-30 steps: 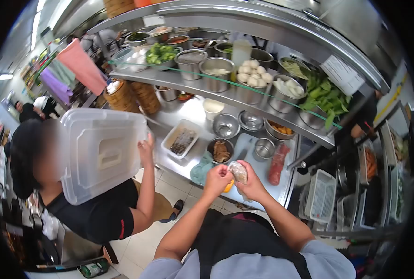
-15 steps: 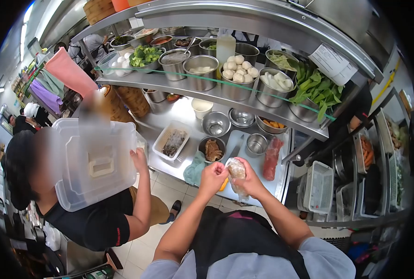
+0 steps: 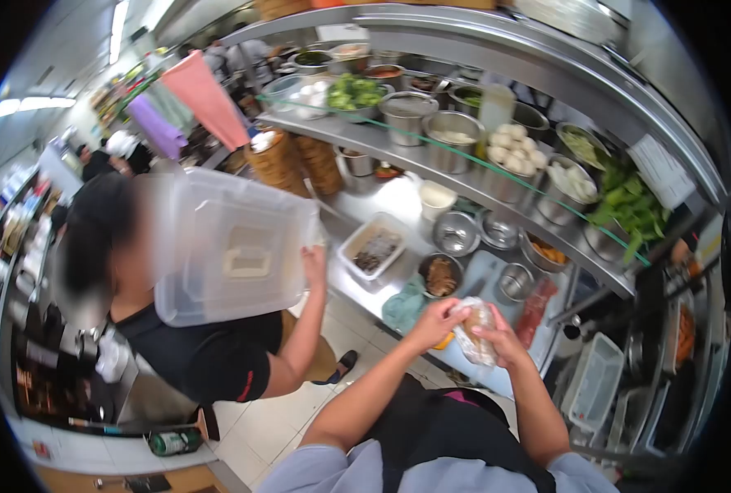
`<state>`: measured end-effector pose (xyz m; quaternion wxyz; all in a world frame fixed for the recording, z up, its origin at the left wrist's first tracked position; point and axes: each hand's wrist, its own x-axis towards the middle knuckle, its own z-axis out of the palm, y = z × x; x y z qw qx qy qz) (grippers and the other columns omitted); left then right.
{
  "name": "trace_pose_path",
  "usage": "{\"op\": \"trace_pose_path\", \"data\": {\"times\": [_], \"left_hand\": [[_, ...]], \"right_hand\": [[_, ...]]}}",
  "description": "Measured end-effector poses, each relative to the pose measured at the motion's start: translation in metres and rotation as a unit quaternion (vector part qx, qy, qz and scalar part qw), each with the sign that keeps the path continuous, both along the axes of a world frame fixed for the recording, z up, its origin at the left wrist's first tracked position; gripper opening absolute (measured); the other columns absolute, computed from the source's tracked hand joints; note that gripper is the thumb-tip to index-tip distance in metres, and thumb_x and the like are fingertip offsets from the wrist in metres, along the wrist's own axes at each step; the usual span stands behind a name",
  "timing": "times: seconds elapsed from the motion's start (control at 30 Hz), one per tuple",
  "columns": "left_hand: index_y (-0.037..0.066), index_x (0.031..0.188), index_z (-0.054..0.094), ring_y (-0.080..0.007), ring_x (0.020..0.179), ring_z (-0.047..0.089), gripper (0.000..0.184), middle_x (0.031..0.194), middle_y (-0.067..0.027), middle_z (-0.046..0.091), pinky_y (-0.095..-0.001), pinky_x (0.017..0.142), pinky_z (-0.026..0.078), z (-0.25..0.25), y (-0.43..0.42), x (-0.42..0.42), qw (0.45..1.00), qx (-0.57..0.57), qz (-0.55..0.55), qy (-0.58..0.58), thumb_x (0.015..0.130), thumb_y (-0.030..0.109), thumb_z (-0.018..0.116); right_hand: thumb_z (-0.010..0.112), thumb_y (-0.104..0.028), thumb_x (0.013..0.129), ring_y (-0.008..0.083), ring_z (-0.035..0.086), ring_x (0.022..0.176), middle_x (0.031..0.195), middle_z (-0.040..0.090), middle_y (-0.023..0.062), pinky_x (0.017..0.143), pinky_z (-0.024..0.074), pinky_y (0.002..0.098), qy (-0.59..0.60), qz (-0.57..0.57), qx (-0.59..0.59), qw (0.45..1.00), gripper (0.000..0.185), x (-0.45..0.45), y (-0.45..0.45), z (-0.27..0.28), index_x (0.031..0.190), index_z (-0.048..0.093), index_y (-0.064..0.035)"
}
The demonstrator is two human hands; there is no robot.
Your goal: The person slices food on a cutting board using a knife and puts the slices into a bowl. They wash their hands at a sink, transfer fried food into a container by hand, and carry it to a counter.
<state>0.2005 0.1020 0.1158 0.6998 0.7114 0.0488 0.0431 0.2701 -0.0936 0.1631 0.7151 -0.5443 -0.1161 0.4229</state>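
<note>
A pale brown piece of food in clear plastic wrap [image 3: 473, 330] is held in front of my chest, above the front of the cutting board. My right hand [image 3: 505, 340] is wrapped round its right side. At its upper left, my left hand [image 3: 438, 324] has its fingers closed on the plastic. A long red piece of raw meat [image 3: 538, 308] lies on the pale cutting board [image 3: 485, 264], right of a small metal cup [image 3: 517, 282]. Behind my left hand are a metal bowl of brown meat [image 3: 442, 277] and a crumpled teal cloth or bag [image 3: 403, 306]. Something yellow [image 3: 444, 342] shows partly beneath my hands.
On my left, close by, a co-worker carries a large clear plastic bin [image 3: 234, 279]. A steel shelf [image 3: 448, 160] with tubs of vegetables and white balls crosses above the counter. A white container [image 3: 372, 248] stands on the counter; a plastic basket [image 3: 593, 380] is at right.
My view has turned left, so the scene sits further right. The co-worker remains beside me with the bin. Both my hands still hold the wrapped food, now turned slightly.
</note>
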Motion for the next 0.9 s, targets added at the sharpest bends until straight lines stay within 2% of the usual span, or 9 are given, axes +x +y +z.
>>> {"op": "trace_pose_path", "data": {"times": [0.1, 0.23, 0.37, 0.43, 0.5, 0.6, 0.67, 0.77, 0.9], "left_hand": [[0.004, 0.099, 0.07, -0.0036, 0.079, 0.055, 0.017, 0.086, 0.0045, 0.064, -0.0235, 0.07, 0.047, 0.004, -0.005, -0.004, 0.994, -0.104, 0.024, 0.025, 0.101, 0.02, 0.068], [0.003, 0.094, 0.068, -0.0028, 0.076, 0.054, 0.013, 0.083, 0.0053, 0.064, -0.023, 0.067, 0.045, -0.01, -0.017, -0.007, 0.99, -0.112, 0.085, -0.008, 0.101, 0.014, 0.067], [0.005, 0.096, 0.067, -0.0023, 0.075, 0.055, 0.008, 0.084, 0.0055, 0.064, -0.022, 0.065, 0.044, -0.003, -0.031, -0.012, 0.961, -0.254, 0.105, 0.022, 0.101, 0.01, 0.063], [0.007, 0.097, 0.066, -0.0027, 0.07, 0.054, 0.008, 0.081, 0.0053, 0.062, -0.0211, 0.063, 0.044, 0.009, -0.035, -0.018, 0.903, -0.414, 0.095, 0.069, 0.102, 0.011, 0.061], [0.009, 0.098, 0.066, -0.003, 0.069, 0.053, 0.01, 0.08, 0.0053, 0.061, -0.021, 0.062, 0.044, 0.006, -0.034, -0.018, 0.903, -0.412, 0.092, 0.083, 0.104, 0.014, 0.06], [0.008, 0.099, 0.065, -0.0022, 0.073, 0.054, 0.012, 0.085, 0.0055, 0.062, -0.0218, 0.062, 0.045, -0.039, -0.03, -0.01, 0.956, -0.272, 0.097, 0.051, 0.105, 0.017, 0.06], [0.007, 0.107, 0.067, -0.003, 0.078, 0.056, 0.014, 0.09, 0.0047, 0.065, -0.0224, 0.064, 0.046, -0.05, -0.026, -0.006, 0.991, -0.073, 0.086, 0.074, 0.105, 0.02, 0.061], [0.007, 0.12, 0.066, -0.0056, 0.077, 0.059, 0.021, 0.095, 0.0024, 0.067, -0.0221, 0.063, 0.048, -0.042, -0.031, -0.008, 0.976, -0.193, 0.098, -0.003, 0.104, 0.02, 0.063], [0.01, 0.135, 0.061, -0.0072, 0.084, 0.06, 0.035, 0.105, 0.0008, 0.067, -0.0231, 0.072, 0.051, 0.037, -0.019, -0.032, 0.954, -0.287, 0.083, -0.002, 0.104, 0.025, 0.063]], "right_hand": [[0.079, -0.015, 0.087, 0.0176, 0.062, 0.11, 0.123, 0.06, 0.0082, 0.091, 0.0537, 0.0333, -0.002, 0.001, -0.012, 1.0, 0.064, -0.003, 0.004, -0.003, 0.141, 0.045, -0.0063], [0.083, -0.021, 0.087, 0.0151, 0.062, 0.106, 0.117, 0.063, 0.0061, 0.09, 0.0523, 0.0321, -0.098, -0.016, -0.084, 0.991, 0.06, -0.007, 0.009, -0.017, 0.135, 0.051, -0.0054], [0.085, -0.021, 0.084, 0.0136, 0.061, 0.103, 0.115, 0.064, 0.0046, 0.09, 0.052, 0.0317, -0.15, -0.058, -0.081, 0.984, 0.055, -0.025, 0.019, -0.03, 0.128, 0.056, -0.005], [0.085, -0.019, 0.083, 0.0131, 0.062, 0.101, 0.112, 0.065, 0.0034, 0.089, 0.0518, 0.0311, -0.123, -0.067, -0.041, 0.989, 0.052, -0.028, 0.022, -0.025, 0.126, 0.059, -0.0049], [0.085, -0.019, 0.082, 0.0132, 0.063, 0.098, 0.109, 0.065, 0.0025, 0.088, 0.052, 0.0309, -0.104, -0.063, -0.017, 0.992, 0.052, -0.028, 0.022, -0.02, 0.124, 0.059, -0.0057], [0.084, -0.021, 0.08, 0.0138, 0.064, 0.097, 0.107, 0.066, 0.0026, 0.087, 0.0524, 0.0315, -0.107, -0.046, -0.03, 0.993, 0.053, -0.02, 0.02, -0.025, 0.124, 0.06, -0.0056], [0.084, -0.021, 0.08, 0.0143, 0.065, 0.099, 0.109, 0.066, 0.0031, 0.089, 0.0527, 0.0321, -0.104, -0.043, -0.017, 0.994, 0.054, -0.018, 0.021, -0.029, 0.126, 0.06, -0.0054], [0.083, -0.022, 0.08, 0.016, 0.065, 0.104, 0.114, 0.066, 0.005, 0.093, 0.0529, 0.0333, -0.1, -0.04, 0.02, 0.994, 0.059, -0.018, 0.026, -0.024, 0.13, 0.057, -0.005], [0.085, -0.026, 0.082, 0.0211, 0.059, 0.121, 0.13, 0.059, 0.0097, 0.104, 0.0487, 0.0369, -0.141, 0.023, -0.012, 0.99, 0.074, -0.007, 0.018, -0.013, 0.141, 0.046, -0.0043]]}}
